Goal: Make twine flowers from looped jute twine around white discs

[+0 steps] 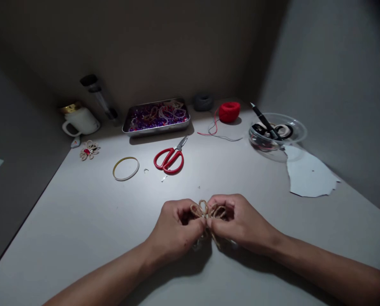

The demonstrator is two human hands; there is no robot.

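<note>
Close to the table's front, a flower of looped brown twine (203, 207) is held between my two hands. My left hand (179, 227) pinches its left side with thumb and fingers. From the other side my right hand (241, 221) grips it, thumb near the flower's middle. Loops stick out above and between the fingers, and a few twine ends hang below. The fingers cover much of the flower's centre. Beyond the hands lie red-handled scissors (170, 161), blades slightly apart and pointing away.
A metal tray (160, 130) of purple beads stands at the back, beside grey (203, 103) and red yarn balls (229, 112). Rightward are a clear bowl (300, 131) and torn white card (311, 174). Leftward are a ring (126, 179), a finished-looking twine flower (89, 150) and a mug (84, 121).
</note>
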